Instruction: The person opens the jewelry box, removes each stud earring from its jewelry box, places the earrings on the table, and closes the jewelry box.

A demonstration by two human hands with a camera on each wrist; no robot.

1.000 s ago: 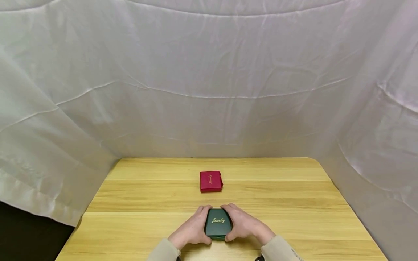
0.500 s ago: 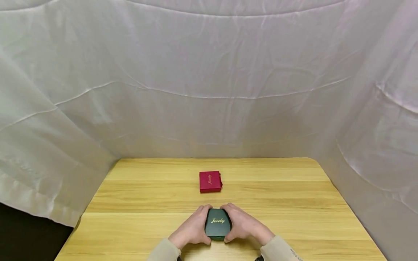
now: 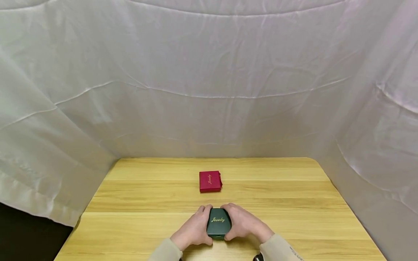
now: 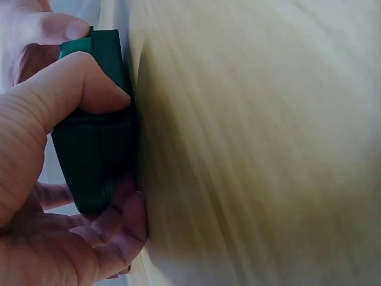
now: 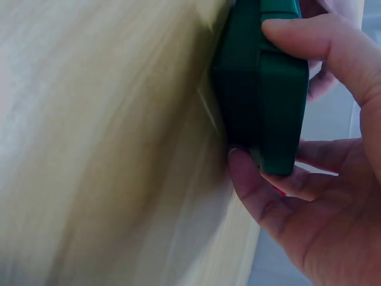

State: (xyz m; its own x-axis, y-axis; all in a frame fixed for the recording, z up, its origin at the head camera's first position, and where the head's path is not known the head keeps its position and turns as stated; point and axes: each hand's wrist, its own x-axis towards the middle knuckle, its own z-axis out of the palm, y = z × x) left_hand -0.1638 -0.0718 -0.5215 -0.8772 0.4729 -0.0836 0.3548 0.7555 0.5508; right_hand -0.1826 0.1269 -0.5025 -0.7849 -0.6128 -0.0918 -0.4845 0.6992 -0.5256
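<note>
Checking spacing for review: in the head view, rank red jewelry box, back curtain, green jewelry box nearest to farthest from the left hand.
1. Green jewelry box: touching, to the right.
2. Red jewelry box: ahead, untouched.
3. Back curtain: beyond the table.

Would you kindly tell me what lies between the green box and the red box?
The head view shows only bare tabletop between the green box and the red box, with the left hand and right hand gripping the green box's sides.
</note>
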